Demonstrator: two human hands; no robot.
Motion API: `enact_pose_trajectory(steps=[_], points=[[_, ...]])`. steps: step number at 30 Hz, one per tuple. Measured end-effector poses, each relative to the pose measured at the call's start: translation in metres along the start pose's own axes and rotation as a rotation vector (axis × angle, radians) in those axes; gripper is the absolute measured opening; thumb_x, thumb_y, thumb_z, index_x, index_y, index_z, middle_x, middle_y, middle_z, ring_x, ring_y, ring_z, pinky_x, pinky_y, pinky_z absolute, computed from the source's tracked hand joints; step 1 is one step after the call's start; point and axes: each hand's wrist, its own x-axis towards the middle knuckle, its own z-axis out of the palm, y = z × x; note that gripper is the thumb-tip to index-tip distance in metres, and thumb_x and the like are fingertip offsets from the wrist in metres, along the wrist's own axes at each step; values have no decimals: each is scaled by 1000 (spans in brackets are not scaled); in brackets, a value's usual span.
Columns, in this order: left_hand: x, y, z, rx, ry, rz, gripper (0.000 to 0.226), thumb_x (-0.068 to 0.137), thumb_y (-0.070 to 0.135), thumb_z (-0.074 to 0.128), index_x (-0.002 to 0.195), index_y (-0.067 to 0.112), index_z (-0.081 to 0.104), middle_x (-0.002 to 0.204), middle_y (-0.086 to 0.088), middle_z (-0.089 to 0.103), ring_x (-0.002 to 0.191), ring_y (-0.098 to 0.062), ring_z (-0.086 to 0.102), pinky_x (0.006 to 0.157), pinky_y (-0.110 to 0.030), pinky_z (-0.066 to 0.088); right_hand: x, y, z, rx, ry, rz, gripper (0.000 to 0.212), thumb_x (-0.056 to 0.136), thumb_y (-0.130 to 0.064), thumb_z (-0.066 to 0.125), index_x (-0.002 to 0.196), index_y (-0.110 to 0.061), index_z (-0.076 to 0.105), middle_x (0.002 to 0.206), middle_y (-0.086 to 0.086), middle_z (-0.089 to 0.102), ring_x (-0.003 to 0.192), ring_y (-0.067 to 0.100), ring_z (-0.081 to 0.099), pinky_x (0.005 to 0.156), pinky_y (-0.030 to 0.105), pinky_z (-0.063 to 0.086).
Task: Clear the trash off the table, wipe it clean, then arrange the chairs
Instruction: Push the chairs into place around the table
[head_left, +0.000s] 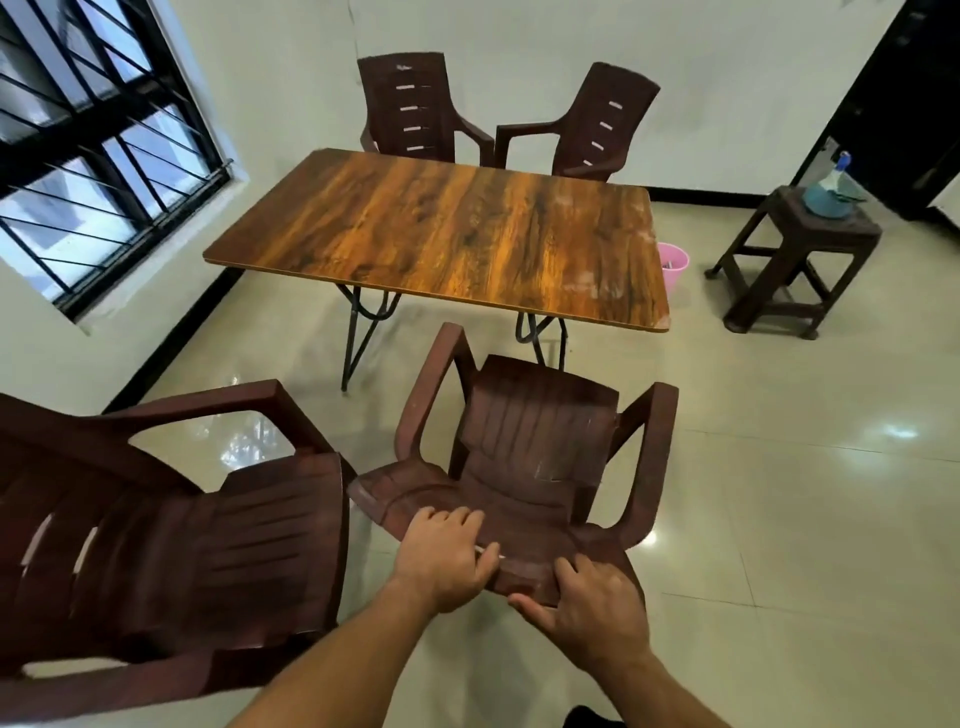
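A wood-grain table (441, 234) stands in the middle of the room with a bare top. Just in front of me is a dark brown plastic armchair (535, 441), facing the table. My left hand (447, 556) grips the top edge of its backrest, fingers curled over it. My right hand (597, 603) grips the same edge further right, thumb underneath. A second brown chair (171, 545) stands at my left, close beside the first. Two more brown chairs (410, 109) (597, 124) stand at the table's far side by the wall.
A pink bin (674, 262) sits on the floor behind the table's right end. A brown stool (795, 254) with a blue spray bottle (828, 192) and cloth on it stands at the right. A barred window (93, 150) fills the left wall. Glossy tiled floor lies open at the right.
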Motion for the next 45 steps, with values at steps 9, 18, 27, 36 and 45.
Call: enact_pose_trajectory(steps=[9, 18, 27, 36, 45], points=[[-2, 21, -10, 44, 19, 41, 62, 97, 64, 17, 112, 20, 60, 108, -7, 71, 103, -29, 63, 94, -45, 38, 19, 41, -13, -52, 23, -141, 74, 80, -91, 27, 78, -26, 62, 77, -5, 65, 70, 20, 63, 61, 33, 46], [40, 21, -32, -45, 37, 31, 74, 95, 71, 16, 138, 20, 49, 140, -1, 53, 137, -20, 40, 122, -57, 8, 68, 68, -38, -54, -61, -50, 91, 75, -96, 9, 105, -33, 67, 98, -12, 66, 89, 12, 56, 78, 29, 40], [28, -14, -36, -105, 117, 8, 71, 98, 65, 17, 153, 21, 31, 160, -1, 31, 152, -19, 16, 122, -58, 1, 100, 15, -61, 124, -37, -118, 87, 86, -84, 8, 143, -31, 48, 156, -3, 38, 145, 20, 30, 116, 45, 25], [-11, -181, -45, -12, 165, -43, 98, 85, 73, -12, 158, 17, 21, 167, -5, 15, 155, -20, 2, 124, -53, -3, 142, -176, -52, 155, -72, -269, 82, 90, -78, 15, 148, -27, 43, 160, 3, 31, 147, 21, 25, 117, 42, 20], [-146, -447, -62, 81, 51, -24, 96, 84, 70, -6, 159, 14, 16, 168, -9, 10, 155, -24, 0, 124, -51, -6, 142, -479, -10, 170, -99, -234, 81, 90, -77, 12, 148, -29, 43, 160, 4, 31, 147, 24, 27, 116, 42, 22]])
